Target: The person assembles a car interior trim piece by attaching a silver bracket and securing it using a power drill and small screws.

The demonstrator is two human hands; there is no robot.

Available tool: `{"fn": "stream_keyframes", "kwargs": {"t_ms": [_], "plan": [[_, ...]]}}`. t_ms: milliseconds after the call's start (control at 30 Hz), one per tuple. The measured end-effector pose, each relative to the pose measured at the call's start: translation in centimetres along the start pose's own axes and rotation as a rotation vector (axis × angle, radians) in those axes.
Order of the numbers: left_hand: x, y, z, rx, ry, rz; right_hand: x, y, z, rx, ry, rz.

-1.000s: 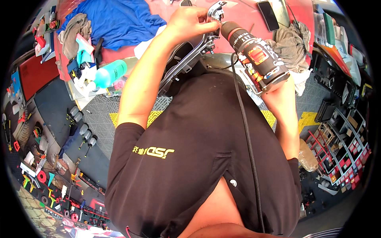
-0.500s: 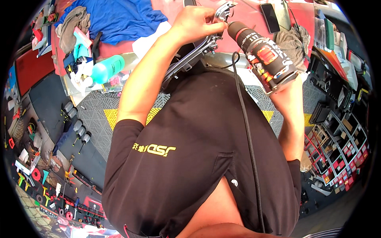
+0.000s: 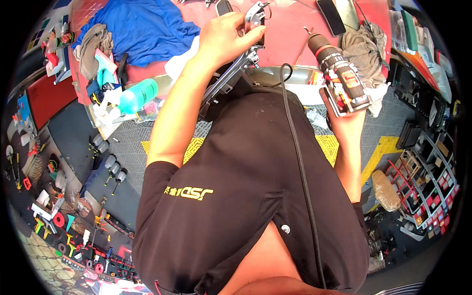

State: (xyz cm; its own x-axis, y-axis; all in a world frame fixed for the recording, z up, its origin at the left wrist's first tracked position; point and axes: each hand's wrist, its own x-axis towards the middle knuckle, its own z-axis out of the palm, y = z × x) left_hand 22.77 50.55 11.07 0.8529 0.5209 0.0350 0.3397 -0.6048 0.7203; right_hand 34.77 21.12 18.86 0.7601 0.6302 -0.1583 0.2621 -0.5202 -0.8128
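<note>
My left hand (image 3: 222,38) is closed on the far end of a long black-and-silver housing (image 3: 230,78), which looks like a headlight part. Its thumb and fingers grip a shiny silver bracket-like end (image 3: 254,17). The housing slants down toward my belly, and my left forearm partly hides it. My right hand (image 3: 347,127) is wrapped round the handle of a cordless drill (image 3: 344,73), black with orange markings. The drill's tip (image 3: 309,30) points away from me to the far left, apart from the housing.
A blue cloth (image 3: 142,32) covers the far left of the red tabletop (image 3: 290,19). A green spray bottle (image 3: 139,96) lies at its left front edge. At the right are a phone (image 3: 331,17) and a grey rag (image 3: 361,49). A dark cord (image 3: 297,128) hangs before my chest.
The drill's tip has left the spot beside my left fingers and moved right, away from the housing. My left hand and the housing have shifted slightly left.
</note>
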Motion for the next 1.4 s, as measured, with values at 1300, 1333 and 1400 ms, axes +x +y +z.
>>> {"fn": "stream_keyframes", "kwargs": {"t_ms": [1300,1333,1400], "plan": [[2.0,-4.9,-2.8,-0.771,-0.149,-0.339,6.9,17.7,8.6,-0.765,-0.175,-0.169],[2.0,-5.3,-2.8,-0.789,-0.153,-0.359,6.9,17.7,8.6,-0.766,-0.170,-0.177],[2.1,-5.6,-3.0,-0.813,-0.149,-0.375,6.9,17.7,8.6,-0.767,-0.159,-0.193]]}}
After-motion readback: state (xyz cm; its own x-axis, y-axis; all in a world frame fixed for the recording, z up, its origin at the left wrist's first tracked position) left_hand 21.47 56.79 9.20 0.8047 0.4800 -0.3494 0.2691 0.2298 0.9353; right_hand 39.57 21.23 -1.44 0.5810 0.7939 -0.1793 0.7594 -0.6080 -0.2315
